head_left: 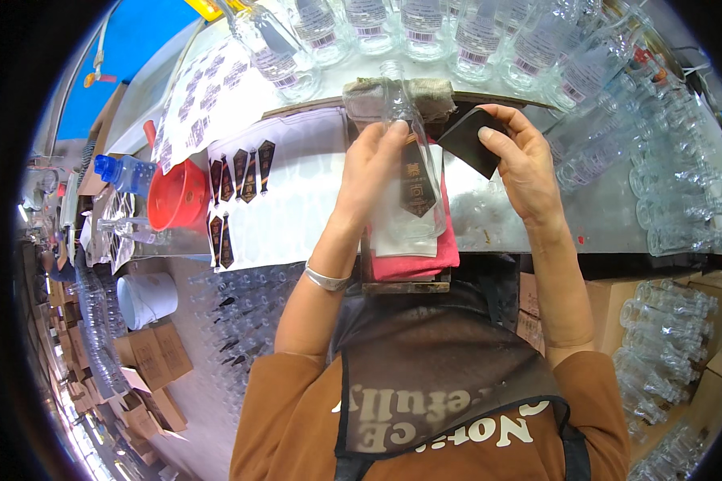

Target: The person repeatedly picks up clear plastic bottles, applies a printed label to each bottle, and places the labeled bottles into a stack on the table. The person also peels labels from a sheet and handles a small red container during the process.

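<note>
A clear glass bottle point(401, 100) lies in front of me, its neck on a rolled towel point(433, 98) and its body over a white cloth and a red cloth point(415, 265). On the bottle is a dark tie-shaped label point(415, 183) with gold characters. My left hand point(367, 164) is closed around the bottle's left side, thumb on top near the label's upper end; it is slightly blurred. Held between the thumb and fingers of my right hand point(525, 156) is a thin, flat black scraper point(467, 144), just right of the bottle and apart from it.
To the left lies a sheet of dark tie-shaped labels point(285, 200), beside a red basin point(175, 196) and a blue-topped plastic bottle point(124, 174). Labelled glass bottles point(369, 28) stand along the far side. Many more bottles point(666, 184) lie stacked at the right.
</note>
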The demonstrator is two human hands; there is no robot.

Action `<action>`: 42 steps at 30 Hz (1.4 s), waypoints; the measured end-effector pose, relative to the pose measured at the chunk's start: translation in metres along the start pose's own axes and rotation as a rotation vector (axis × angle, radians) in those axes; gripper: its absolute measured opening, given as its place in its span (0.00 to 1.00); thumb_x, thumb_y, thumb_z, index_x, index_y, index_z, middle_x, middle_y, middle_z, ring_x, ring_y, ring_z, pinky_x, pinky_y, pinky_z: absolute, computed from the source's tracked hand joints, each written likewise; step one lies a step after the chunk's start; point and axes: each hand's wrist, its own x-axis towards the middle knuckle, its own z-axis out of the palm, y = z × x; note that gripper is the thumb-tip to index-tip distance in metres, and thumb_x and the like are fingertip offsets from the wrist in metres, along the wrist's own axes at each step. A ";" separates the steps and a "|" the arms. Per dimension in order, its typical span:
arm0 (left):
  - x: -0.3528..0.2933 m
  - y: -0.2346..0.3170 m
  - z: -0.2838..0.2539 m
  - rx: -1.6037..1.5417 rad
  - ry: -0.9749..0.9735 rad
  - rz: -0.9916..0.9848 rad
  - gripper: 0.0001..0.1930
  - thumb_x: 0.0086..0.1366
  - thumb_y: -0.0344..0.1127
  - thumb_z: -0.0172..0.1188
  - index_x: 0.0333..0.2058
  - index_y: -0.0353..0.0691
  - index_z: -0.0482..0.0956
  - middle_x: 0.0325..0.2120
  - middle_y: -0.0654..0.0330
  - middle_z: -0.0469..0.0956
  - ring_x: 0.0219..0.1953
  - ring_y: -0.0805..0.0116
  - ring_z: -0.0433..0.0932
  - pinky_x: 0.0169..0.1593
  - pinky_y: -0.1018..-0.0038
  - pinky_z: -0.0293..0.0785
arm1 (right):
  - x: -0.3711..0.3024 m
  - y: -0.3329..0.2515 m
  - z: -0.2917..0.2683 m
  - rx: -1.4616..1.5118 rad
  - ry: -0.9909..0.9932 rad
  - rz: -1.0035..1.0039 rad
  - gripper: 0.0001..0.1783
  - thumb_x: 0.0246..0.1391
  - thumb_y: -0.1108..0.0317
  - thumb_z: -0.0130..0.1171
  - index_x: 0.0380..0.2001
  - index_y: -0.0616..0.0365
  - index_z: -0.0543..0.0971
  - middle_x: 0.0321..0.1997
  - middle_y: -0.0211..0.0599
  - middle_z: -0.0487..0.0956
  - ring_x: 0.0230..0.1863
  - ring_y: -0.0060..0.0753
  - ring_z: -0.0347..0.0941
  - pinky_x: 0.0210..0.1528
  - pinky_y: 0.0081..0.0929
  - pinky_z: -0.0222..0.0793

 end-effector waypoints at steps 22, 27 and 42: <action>-0.051 0.010 -0.017 -0.021 0.189 0.051 0.31 0.77 0.54 0.48 0.63 0.29 0.66 0.56 0.47 0.77 0.55 0.60 0.79 0.58 0.66 0.73 | 0.038 -0.032 0.032 -0.809 -0.213 -0.498 0.12 0.58 0.72 0.61 0.45 0.62 0.81 0.40 0.38 0.84 0.41 0.28 0.80 0.46 0.25 0.76; -0.055 0.007 -0.024 -0.018 0.220 0.035 0.30 0.77 0.52 0.48 0.63 0.30 0.67 0.55 0.47 0.77 0.55 0.61 0.79 0.56 0.68 0.75 | 0.016 -0.026 0.023 -0.792 -0.331 -0.412 0.14 0.61 0.71 0.61 0.49 0.63 0.80 0.42 0.31 0.84 0.43 0.18 0.77 0.47 0.20 0.74; -0.001 -0.012 0.015 0.259 0.221 0.122 0.24 0.78 0.53 0.47 0.47 0.35 0.76 0.38 0.59 0.82 0.36 0.75 0.80 0.37 0.79 0.77 | 0.017 -0.005 -0.002 -0.165 -0.022 -0.047 0.16 0.64 0.68 0.59 0.52 0.65 0.77 0.46 0.32 0.81 0.46 0.18 0.75 0.53 0.19 0.70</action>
